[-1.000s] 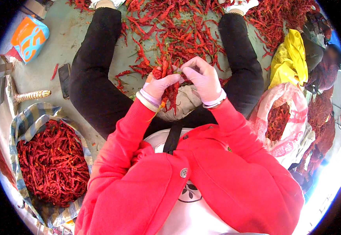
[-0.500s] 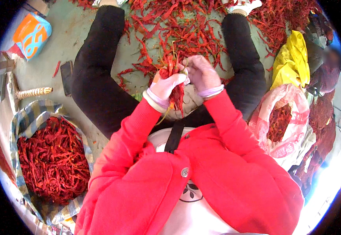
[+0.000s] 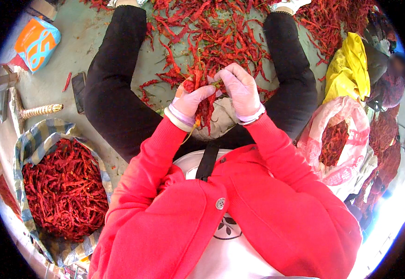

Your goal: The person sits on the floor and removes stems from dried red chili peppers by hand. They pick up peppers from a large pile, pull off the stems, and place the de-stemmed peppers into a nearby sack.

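My left hand (image 3: 188,101), in a thin pale glove, is closed round a small bunch of dried red chilies (image 3: 205,115). Their tips hang below the fist and some thin stems stick up above it. Close beside it, my right hand (image 3: 242,92), also gloved, pinches a greenish chili stem (image 3: 218,84) at the bunch between thumb and forefinger. Both hands are over my lap, in front of a greyish cloth (image 3: 223,117). Beyond them, many loose dried chilies (image 3: 221,42) lie spread over the floor between my legs.
On the left stands a checked sack (image 3: 21,153) full of red chilies, with a phone (image 3: 78,90) and an orange and blue packet (image 3: 37,44) farther off. At right are a white and red plastic bag (image 3: 312,132) holding chilies and a yellow bag (image 3: 349,67).
My left hand has shifted slightly left and down with the bunch. My right hand has turned and now pinches a stem more plainly at the bunch.
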Tool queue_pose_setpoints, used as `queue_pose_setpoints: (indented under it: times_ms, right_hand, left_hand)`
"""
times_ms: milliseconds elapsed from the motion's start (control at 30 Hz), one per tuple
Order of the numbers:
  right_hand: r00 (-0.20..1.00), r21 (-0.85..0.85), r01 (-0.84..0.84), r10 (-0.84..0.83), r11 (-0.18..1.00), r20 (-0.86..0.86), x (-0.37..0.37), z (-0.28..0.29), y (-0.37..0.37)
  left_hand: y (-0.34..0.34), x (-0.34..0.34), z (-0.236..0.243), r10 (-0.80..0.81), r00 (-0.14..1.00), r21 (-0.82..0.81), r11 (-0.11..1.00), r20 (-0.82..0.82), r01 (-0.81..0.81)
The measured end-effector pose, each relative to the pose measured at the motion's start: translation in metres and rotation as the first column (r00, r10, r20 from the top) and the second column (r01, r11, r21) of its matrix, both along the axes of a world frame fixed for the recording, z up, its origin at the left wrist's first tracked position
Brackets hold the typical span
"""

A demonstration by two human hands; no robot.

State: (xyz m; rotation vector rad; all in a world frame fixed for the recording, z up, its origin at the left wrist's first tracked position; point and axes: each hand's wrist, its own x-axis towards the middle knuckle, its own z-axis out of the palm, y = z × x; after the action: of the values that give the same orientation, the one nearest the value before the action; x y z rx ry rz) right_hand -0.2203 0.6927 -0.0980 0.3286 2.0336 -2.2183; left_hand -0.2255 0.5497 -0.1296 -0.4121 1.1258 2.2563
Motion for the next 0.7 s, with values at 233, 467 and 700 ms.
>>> queue_pose_setpoints:
  times_ms: [233, 467, 700]
  right_hand:
    - [0.945, -0.612, 0.185, 0.031, 0.769, 0.324, -0.013, -0.056, 0.021]
    - [0.909, -0.610, -0.146, 0.348, 0.779, 0.227, -0.021, -0.003, 0.045]
    - [0.957, 0.138, -0.269, 0.250, 0.953, 0.145, -0.017, -0.009, 0.004]
  left_hand:
    - [0.002, 0.004, 0.000, -0.162, 0.959, 0.151, 0.968, -0.231, 0.200]
    - [-0.003, 0.003, 0.011, -0.113, 0.993, -0.040, 0.993, 0.011, 0.114]
    - [0.003, 0.004, -0.016, -0.130, 0.943, -0.198, 0.978, -0.305, 0.071]
